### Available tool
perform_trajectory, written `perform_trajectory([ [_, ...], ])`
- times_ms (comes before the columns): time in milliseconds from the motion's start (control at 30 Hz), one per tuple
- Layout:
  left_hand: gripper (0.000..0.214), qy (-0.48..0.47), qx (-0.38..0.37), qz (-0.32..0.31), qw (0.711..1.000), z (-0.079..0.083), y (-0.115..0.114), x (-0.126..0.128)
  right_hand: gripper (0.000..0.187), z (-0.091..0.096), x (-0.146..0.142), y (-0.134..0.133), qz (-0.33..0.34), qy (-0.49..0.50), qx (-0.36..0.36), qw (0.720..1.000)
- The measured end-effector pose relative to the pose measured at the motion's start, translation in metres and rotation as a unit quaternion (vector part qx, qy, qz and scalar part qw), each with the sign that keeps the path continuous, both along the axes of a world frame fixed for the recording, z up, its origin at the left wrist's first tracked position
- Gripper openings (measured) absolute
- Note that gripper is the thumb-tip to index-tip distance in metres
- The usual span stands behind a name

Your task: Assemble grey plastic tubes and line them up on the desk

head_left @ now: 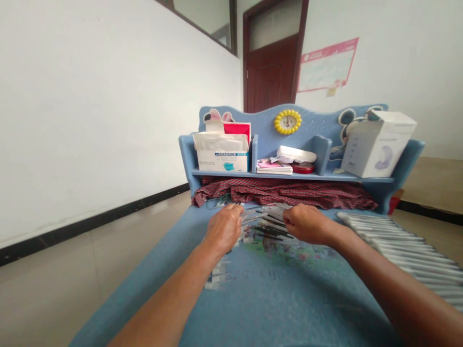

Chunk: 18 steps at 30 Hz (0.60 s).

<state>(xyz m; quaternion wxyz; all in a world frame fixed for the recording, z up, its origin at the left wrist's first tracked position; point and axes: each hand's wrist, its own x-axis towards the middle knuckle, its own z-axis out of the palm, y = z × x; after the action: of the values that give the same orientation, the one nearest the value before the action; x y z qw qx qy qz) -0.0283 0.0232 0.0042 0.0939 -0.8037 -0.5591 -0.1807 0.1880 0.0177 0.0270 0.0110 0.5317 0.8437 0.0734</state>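
My left hand is closed at the left side of a loose pile of thin pen-like sticks, some clear or whitish, some black. Clear sticks show right beside its fingers, but blur hides whether they are gripped. On the pile's other side my right hand is closed too, its fingertips curled against the pile's right end; what it holds is hidden. Small whitish pieces lie on the blue desk below my left wrist. Beyond my right forearm many similar grey-white sticks lie side by side in a row.
A red checked cloth is bunched under the desk's shelf. On the shelf stand a mask box, papers, a red round tin and a tall white box. A yellow clock sits above. White wall runs along the left.
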Motion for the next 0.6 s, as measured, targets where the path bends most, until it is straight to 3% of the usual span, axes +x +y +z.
perform_trajectory([
  [300, 0.018, 0.045, -0.012, 0.027, 0.999, 0.0026, -0.0027, 0.0019, 0.026, 0.0017, -0.0012, -0.0019, -0.007, -0.016, 0.016, 1.000],
  [600, 0.018, 0.030, -0.028, -0.053, 0.998, -0.0019, -0.0018, 0.0016, 0.028, 0.0011, -0.0045, -0.0054, 0.013, -0.042, 0.033, 0.998],
])
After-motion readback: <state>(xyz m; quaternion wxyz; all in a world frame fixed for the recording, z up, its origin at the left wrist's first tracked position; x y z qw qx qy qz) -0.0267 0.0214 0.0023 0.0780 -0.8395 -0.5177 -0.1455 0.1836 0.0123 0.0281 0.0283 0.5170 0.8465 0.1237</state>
